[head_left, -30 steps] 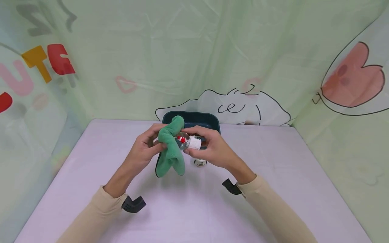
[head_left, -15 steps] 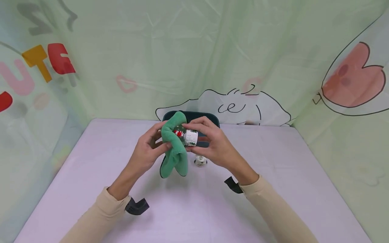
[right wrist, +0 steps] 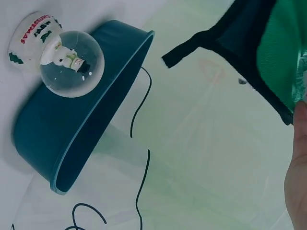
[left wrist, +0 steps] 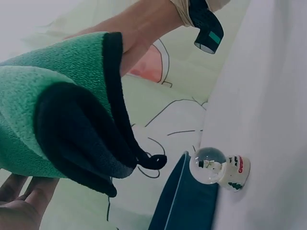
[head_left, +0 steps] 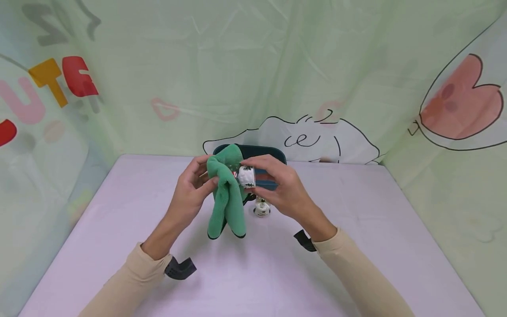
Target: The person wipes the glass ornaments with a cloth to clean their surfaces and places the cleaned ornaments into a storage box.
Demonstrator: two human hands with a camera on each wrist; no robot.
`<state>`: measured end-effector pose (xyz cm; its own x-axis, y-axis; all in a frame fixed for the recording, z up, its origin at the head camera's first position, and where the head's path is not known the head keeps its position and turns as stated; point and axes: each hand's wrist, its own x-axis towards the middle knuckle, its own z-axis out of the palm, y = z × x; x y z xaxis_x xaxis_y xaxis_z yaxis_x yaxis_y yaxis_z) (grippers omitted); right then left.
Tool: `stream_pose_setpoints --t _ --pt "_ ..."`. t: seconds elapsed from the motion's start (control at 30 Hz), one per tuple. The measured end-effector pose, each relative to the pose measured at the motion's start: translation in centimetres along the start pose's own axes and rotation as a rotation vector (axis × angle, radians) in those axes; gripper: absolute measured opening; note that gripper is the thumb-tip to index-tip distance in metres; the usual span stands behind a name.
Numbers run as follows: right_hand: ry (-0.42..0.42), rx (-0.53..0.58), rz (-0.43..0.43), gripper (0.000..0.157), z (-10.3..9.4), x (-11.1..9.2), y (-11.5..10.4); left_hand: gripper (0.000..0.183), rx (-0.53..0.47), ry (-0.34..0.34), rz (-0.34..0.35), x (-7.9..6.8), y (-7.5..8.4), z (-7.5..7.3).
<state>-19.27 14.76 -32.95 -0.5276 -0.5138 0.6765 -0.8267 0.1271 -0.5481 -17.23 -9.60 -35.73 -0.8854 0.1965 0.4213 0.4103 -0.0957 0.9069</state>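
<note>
My left hand [head_left: 188,187] holds a green cloth [head_left: 226,193] with dark edging, its loose ends hanging down. A snow globe [head_left: 247,177] has its glass ball against the cloth and mostly covered by it. My right hand [head_left: 283,182] pinches this globe's white base between thumb and fingers. In the right wrist view, the cloth [right wrist: 283,57] hangs by my right hand [right wrist: 297,163], with the held globe almost out of frame. The left wrist view shows the cloth's dark underside and loop, with my left hand [left wrist: 29,203] below.
A second snow globe [right wrist: 72,67], with a snowman inside and a white lettered base, stands upright on the table in front of a dark teal basin [right wrist: 62,124]. The pale tablecloth [head_left: 253,273] spreads around them, and a printed curtain [head_left: 245,79] hangs behind.
The cloth has come further over the glass ball, which shows less now. The held globe has shifted slightly left and up, its base turning. Both hands keep their hold.
</note>
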Motion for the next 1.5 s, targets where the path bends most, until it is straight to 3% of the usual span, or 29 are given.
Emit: stream_pose_setpoints --t 0.13,0.4,0.53,0.8,0.93,1.13,1.27,1.4,1.5 --pt "0.031 -0.054 -0.033 0.058 0.0 0.0 0.1 0.044 0.011 -0.016 0.02 -0.1 0.1 0.2" --pt "0.057 -0.145 -0.129 0.059 -0.4 -0.2 0.0 0.058 0.016 -0.172 0.116 -0.2 0.1 -0.3" --pt "0.044 -0.132 -0.135 0.057 -0.6 0.0 0.0 0.059 0.044 -0.178 0.178 -0.2 0.1 -0.3" --pt "-0.004 -0.02 0.02 0.055 -0.9 0.3 -0.6 0.061 0.096 -0.189 0.303 0.0 0.1 -0.3" --pt "-0.012 -0.02 0.091 0.053 -1.0 0.4 -0.9 0.061 0.106 -0.194 0.34 0.0 -0.1 -0.4" --pt "-0.016 -0.042 0.232 0.041 -0.9 0.9 -1.4 0.058 0.135 -0.193 0.399 0.2 -0.4 -0.8" --pt "-0.009 0.015 0.345 0.027 -0.7 1.1 -1.7 0.056 0.177 -0.195 0.462 0.5 -0.6 -0.9" --pt "-0.005 0.087 0.41 0.021 -0.7 1.2 -2.0 0.053 0.213 -0.187 0.487 0.6 -0.5 -0.8" --pt "-0.002 0.102 0.409 0.027 -0.7 1.2 -2.0 0.052 0.175 -0.174 0.471 0.7 -0.5 -0.7"
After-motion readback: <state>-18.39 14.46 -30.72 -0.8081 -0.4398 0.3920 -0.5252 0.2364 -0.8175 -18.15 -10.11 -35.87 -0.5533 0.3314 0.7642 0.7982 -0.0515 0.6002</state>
